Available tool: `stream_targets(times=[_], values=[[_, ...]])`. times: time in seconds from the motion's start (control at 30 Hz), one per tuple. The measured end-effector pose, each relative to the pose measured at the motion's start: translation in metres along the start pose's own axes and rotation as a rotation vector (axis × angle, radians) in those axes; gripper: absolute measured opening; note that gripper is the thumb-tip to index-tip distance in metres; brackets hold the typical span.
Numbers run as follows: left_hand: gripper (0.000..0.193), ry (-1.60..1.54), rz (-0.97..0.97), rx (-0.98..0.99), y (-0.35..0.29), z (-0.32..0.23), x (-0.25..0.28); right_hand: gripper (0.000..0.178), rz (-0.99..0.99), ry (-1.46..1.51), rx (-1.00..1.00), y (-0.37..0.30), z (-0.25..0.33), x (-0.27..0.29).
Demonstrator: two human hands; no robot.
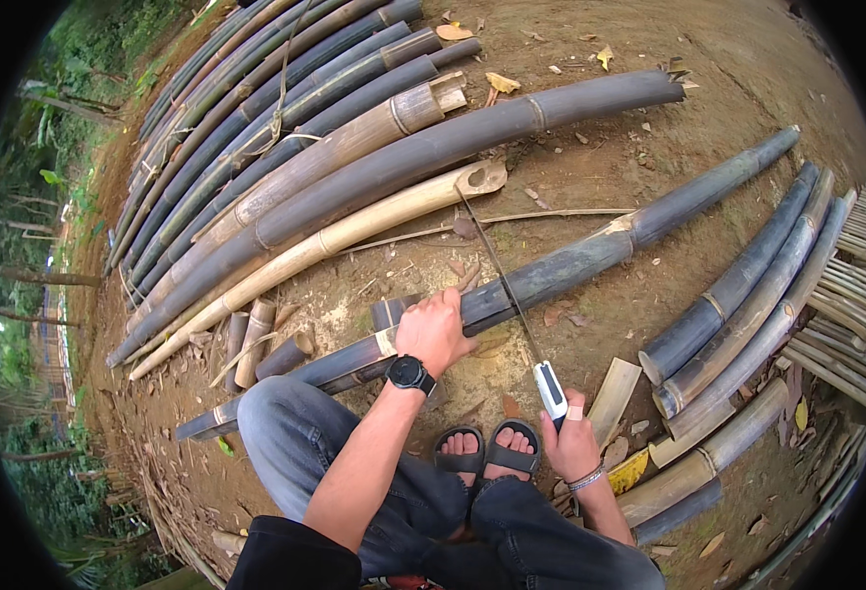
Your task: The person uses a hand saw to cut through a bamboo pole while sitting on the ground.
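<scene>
A long dark bamboo pole (571, 267) lies slantwise in front of me, from lower left to upper right. My left hand (435, 332), a black watch on its wrist, is wrapped over the pole and presses on it. In my right hand (570, 442) is the white and black handle of a hand saw (551, 389). The saw's thin blade crosses the pole just right of my left hand, where a dark cut line shows. A short bamboo block (391, 312) sits against the pole beside my left hand, and pale sawdust (354, 307) covers the ground there.
Many long poles lie stacked at the upper left, with a pale bamboo pole (354, 234) nearest. Several curved poles (738, 295) and offcuts lie at the right. Short bamboo pieces (256, 342) stand at the left. My sandalled feet (487, 452) are close below the cut.
</scene>
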State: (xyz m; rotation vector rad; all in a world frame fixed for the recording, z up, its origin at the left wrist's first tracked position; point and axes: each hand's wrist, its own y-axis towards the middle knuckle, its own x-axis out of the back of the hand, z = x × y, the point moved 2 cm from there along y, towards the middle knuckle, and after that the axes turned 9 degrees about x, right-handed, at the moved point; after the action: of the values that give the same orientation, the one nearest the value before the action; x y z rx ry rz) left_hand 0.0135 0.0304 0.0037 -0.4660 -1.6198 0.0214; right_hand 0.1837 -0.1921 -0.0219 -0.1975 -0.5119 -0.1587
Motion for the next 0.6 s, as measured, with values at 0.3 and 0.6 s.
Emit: stream_targets(times=[0.3,0.6], values=[[0.055,0.030,0.019,0.005,0.002,0.000,0.006,0.048,0.070,-0.067,-0.001,0.014,0.007,0.000],[0.055,0.025,-0.013,-0.019,0.002,-0.001,0.000,0.043,0.068,-0.066,-0.031,0.006,0.012,0.006]])
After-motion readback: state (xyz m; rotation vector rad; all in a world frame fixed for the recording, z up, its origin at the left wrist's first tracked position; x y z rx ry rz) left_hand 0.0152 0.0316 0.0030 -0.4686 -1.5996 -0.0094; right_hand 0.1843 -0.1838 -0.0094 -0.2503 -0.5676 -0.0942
